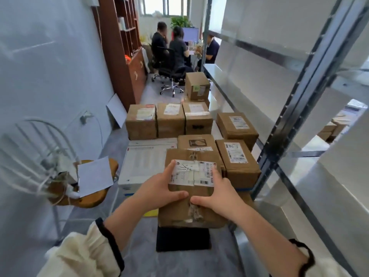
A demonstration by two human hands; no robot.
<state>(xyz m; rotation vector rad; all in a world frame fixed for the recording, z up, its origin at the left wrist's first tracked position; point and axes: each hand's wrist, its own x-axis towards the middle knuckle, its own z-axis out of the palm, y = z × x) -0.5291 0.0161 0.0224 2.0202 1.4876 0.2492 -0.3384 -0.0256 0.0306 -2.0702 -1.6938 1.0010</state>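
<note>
Grip from both sides holds the cardboard box: the left hand curls round its left edge and the right hand round its right, thumbs nearly meeting on top. A white shipping label lies between the hands. Close behind and to the right sit more brown parcels on the floor, with a flat white carton to the left. Further left is a wooden stool bearing a paper sheet, and metal shelving stands at right.

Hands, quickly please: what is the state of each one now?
Left hand: holds the cardboard box by its left side, thumb on top.
Right hand: holds the same box by its right side.
</note>
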